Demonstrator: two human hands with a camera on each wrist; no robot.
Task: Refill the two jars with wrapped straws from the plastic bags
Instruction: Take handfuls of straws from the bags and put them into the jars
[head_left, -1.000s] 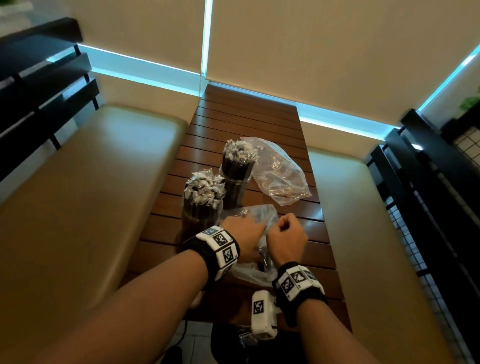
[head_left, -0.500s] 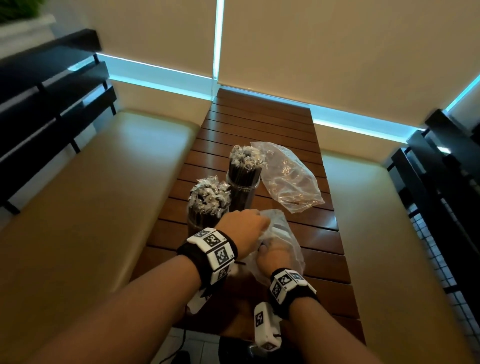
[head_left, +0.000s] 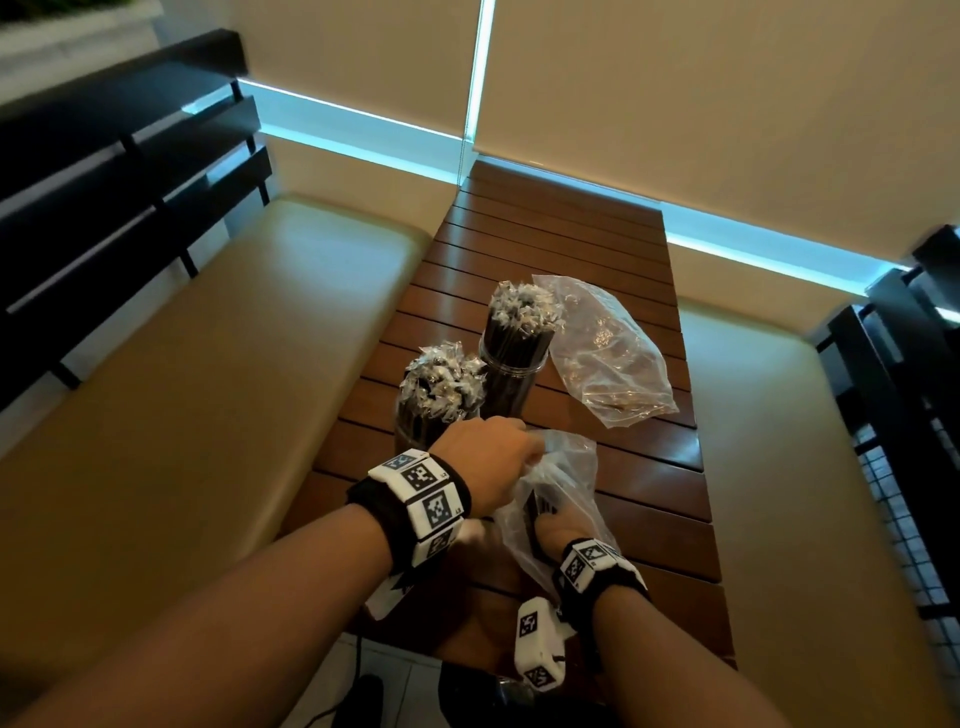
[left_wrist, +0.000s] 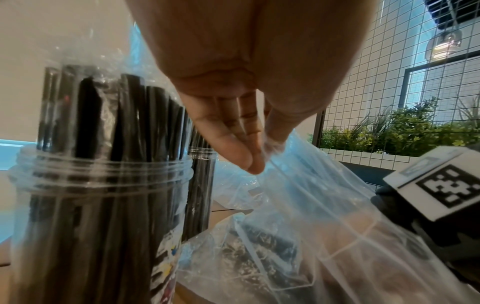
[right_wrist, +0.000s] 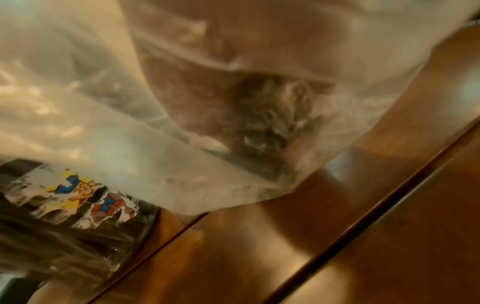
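Two clear jars stand side by side on the wooden table (head_left: 545, 244), both packed with black wrapped straws: the near jar (head_left: 439, 395) (left_wrist: 103, 185) and the far jar (head_left: 514, 353). My left hand (head_left: 535, 454) (left_wrist: 255, 166) pinches the upper edge of a clear plastic bag (head_left: 571, 467) (left_wrist: 324, 216) and holds it up just right of the near jar. Inside this bag my right hand (head_left: 550, 525) (right_wrist: 233, 102) curls round a bundle of wrapped straws (right_wrist: 270, 115), seen blurred through the plastic. A second plastic bag (head_left: 608, 358) lies flat to the right of the far jar.
Padded benches flank the narrow table, one on the left (head_left: 208, 389) and one on the right (head_left: 779, 441), each with a black slatted back (head_left: 104, 182). A wire mesh panel (head_left: 924, 493) stands at the far right. Bare table slats stretch toward the window.
My right hand has gone from a fist on top of the near bag to inside it. My left hand has lifted the bag's edge.
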